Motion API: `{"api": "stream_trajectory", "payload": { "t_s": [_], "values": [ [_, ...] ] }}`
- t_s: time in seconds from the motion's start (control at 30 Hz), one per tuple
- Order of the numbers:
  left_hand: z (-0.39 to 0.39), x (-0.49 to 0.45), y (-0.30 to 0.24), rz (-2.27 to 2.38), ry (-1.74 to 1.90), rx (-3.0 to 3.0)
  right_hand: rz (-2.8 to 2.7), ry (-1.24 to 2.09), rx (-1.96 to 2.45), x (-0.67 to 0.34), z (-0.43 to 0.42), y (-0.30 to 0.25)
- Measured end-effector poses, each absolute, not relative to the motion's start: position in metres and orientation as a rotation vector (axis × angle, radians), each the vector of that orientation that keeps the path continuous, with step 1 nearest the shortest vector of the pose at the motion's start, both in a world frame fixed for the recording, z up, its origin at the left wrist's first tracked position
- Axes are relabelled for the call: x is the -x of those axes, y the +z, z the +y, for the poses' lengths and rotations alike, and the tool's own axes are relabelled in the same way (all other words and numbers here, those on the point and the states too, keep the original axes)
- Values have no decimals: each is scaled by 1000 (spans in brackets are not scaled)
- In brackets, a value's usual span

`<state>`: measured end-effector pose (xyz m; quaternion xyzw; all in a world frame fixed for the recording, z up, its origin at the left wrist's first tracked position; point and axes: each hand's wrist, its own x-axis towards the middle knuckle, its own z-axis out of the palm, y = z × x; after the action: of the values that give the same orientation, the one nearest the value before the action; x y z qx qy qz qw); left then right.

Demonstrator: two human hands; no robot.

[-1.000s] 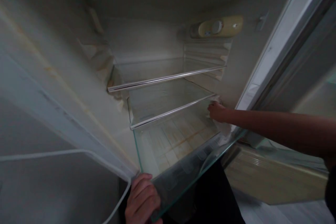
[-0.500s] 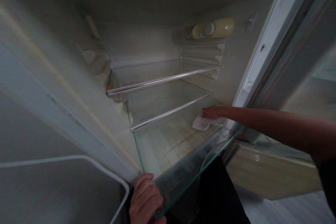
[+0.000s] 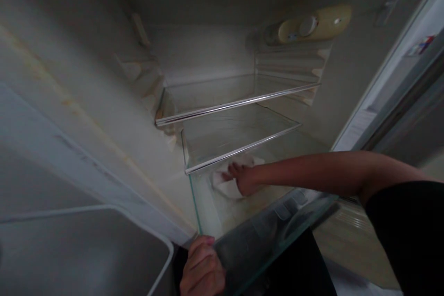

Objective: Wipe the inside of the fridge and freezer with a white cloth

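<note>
Right hand (image 3: 244, 179): fingers spread flat, pressing a crumpled white cloth (image 3: 225, 188) onto the lowest clear glass shelf (image 3: 267, 229), towards its left side, just below the front trim of the middle glass shelf (image 3: 236, 132); left hand (image 3: 203, 270): fingers curled tight round the lowest shelf's front left corner; surround: stained white refrigerator wall (image 3: 104, 115); yellowed oval thermostat housing (image 3: 314, 27) upper right.

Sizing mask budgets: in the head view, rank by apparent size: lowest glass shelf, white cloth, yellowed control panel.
1. lowest glass shelf: largest by far.
2-3. yellowed control panel, white cloth: look alike; panel farther, cloth partly under right hand, so no ranking.
</note>
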<state>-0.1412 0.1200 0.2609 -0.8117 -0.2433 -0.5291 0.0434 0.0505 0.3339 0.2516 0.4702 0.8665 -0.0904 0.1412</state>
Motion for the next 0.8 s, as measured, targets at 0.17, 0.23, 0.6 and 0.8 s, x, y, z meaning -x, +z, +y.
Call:
{"api": "stream_trajectory", "payload": {
  "t_s": [0.17, 0.23, 0.6, 0.8],
  "values": [
    [118, 140, 254, -804, -1636, 2438, 2783, -225, -712, 24, 294, 245],
    [117, 138, 254, -819, -1649, 2424, 2695, -294, -640, 19, 303, 257],
    [122, 135, 255, -746, -1728, 2408, 2145, -408, -1514, -217, 375, 297],
    [129, 128, 256, -617, -1875, 2363, 2249, -437, -1366, -149, 327, 292]
  ]
}}
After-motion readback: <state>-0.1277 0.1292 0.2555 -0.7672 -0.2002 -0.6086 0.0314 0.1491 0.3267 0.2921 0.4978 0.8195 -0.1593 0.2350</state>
